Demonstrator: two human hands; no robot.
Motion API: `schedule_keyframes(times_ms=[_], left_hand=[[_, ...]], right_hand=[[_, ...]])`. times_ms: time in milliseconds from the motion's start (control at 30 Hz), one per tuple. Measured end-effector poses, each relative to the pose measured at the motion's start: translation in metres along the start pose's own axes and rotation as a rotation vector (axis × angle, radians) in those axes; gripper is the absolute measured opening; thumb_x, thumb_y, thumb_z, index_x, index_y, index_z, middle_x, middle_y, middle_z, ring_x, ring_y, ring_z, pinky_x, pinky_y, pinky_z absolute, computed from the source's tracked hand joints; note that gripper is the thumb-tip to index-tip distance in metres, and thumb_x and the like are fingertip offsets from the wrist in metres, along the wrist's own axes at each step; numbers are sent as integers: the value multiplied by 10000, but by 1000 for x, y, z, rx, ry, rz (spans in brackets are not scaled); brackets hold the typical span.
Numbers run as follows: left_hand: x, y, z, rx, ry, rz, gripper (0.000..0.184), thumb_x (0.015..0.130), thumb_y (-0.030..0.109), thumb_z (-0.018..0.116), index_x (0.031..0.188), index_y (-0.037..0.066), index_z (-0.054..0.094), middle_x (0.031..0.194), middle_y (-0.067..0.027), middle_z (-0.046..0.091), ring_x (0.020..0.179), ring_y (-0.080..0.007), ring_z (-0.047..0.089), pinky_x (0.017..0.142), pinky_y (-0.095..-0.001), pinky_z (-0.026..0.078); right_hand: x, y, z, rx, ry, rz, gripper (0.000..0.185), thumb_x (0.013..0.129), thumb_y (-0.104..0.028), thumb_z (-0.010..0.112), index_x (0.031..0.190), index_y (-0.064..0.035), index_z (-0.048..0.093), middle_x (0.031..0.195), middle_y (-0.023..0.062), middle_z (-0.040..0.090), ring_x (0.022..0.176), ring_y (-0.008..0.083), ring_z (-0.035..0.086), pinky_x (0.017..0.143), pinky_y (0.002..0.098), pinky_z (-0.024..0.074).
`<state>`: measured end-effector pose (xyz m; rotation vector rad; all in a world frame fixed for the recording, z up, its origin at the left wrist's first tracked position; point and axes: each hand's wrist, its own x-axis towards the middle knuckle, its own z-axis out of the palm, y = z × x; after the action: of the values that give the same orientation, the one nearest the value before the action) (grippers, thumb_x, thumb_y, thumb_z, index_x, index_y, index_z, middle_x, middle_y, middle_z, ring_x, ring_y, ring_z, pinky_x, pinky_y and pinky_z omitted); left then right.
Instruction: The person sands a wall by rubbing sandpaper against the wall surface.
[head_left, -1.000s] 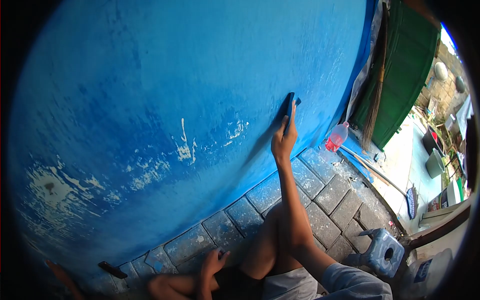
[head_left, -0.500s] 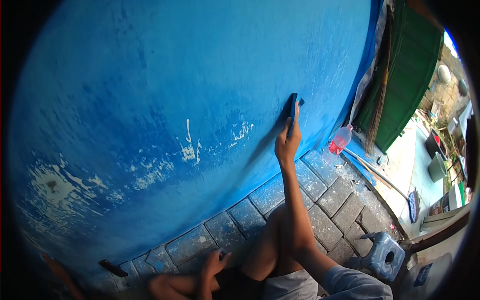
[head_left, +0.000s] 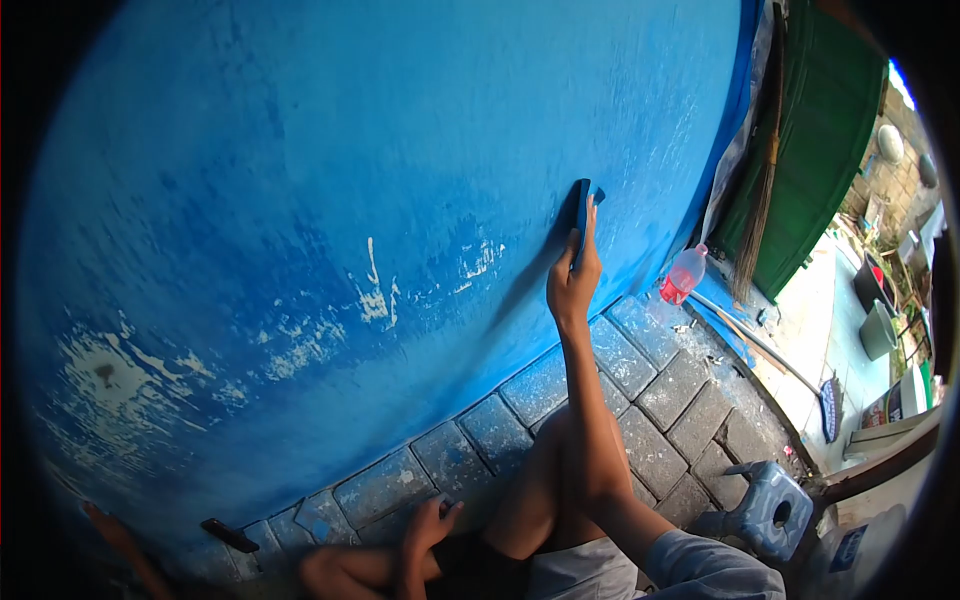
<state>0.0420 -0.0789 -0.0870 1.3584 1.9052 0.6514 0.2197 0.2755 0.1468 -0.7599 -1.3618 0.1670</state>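
My right hand [head_left: 575,285] is raised to the blue wall [head_left: 350,150], with its fingers closed around a dark, flat hand tool [head_left: 582,205]. That tool is seen nearly edge-on against the paint, so its exact kind is unclear. Pale patches of bare wall [head_left: 105,372] show through the worn paint at lower left. Down by my bent knee, my left hand [head_left: 430,525] is curled closed. Something small and dark shows at its fingers, too indistinct to name. A dark, narrow object [head_left: 230,535] lies on the paving near the wall's foot.
Grey paving blocks [head_left: 455,458] run along the wall. A bottle with pink liquid [head_left: 683,275] stands at the corner near a broom [head_left: 765,200] and a green panel [head_left: 820,130]. A blue-grey plastic stool [head_left: 770,510] is at right. Part of a limb [head_left: 125,548] shows at lower left.
My right hand and the dark tool have shifted very slightly up and left along the wall. My left hand stays where it was.
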Motion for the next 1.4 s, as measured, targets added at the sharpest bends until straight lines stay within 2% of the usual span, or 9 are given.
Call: schedule_keyframes(times_ms=[333,467,733,800,1033,1133,1200,1333,1400], left_hand=[[-4,9,-5,47,-13,-50,332,893,337,686,868,11,626,735,-163,631,667,-321,620,627,-398,479],[-2,-2,0,-24,17,22,337,892,343,688,873,12,625,675,-123,599,600,-249,578,571,-370,455],[2,4,-1,95,-48,-40,320,897,327,688,882,14,627,665,-100,598,582,-211,558,566,-357,453],[0,-4,4,12,-2,-21,340,903,344,674,887,9,622,717,-146,614,645,-293,590,610,-393,460],[3,4,0,18,-42,-26,336,898,334,681,881,3,628,713,-156,625,656,-310,619,614,-399,474],[4,2,-1,109,-43,-2,328,894,325,697,902,7,620,697,-110,610,592,-217,566,579,-361,466],[2,3,1,109,11,14,336,895,333,685,882,2,631,723,-159,637,661,-307,631,609,-403,475],[-4,1,1,-6,10,-11,340,896,338,683,885,2,631,727,-158,634,662,-307,627,613,-404,474],[-1,-7,4,-14,25,19,308,895,309,693,892,8,623,694,-118,597,605,-230,574,586,-365,467]], right_hand=[[1,-19,2,85,-62,-115,568,893,133,393,1439,-22,422,1483,214,414,1430,372,277,1135,426,311],[2,18,-8,4,-12,-21,562,911,108,391,1454,-36,406,1486,204,416,1428,370,283,1123,421,325],[-13,-48,11,136,-134,-173,678,819,190,388,1455,-44,407,1513,195,379,1443,360,252,1113,420,344],[-5,-34,6,91,-118,-157,672,822,188,390,1453,-42,410,1512,200,377,1439,362,258,1112,420,346],[0,-14,1,33,-40,-122,597,881,145,415,1450,-35,405,1495,216,391,1417,377,294,1108,435,357],[-3,-34,4,82,-87,-178,631,861,160,414,1460,-37,393,1500,209,388,1431,375,267,1111,435,347],[0,-33,6,58,-77,-173,636,856,164,406,1460,-37,394,1500,211,388,1431,377,266,1116,430,343],[9,3,-6,4,-31,-89,607,876,144,402,1458,-25,389,1504,223,373,1428,379,266,1122,421,336],[8,10,-8,1,-25,-49,593,894,122,416,1465,-39,386,1507,215,373,1429,376,265,1117,416,339]])
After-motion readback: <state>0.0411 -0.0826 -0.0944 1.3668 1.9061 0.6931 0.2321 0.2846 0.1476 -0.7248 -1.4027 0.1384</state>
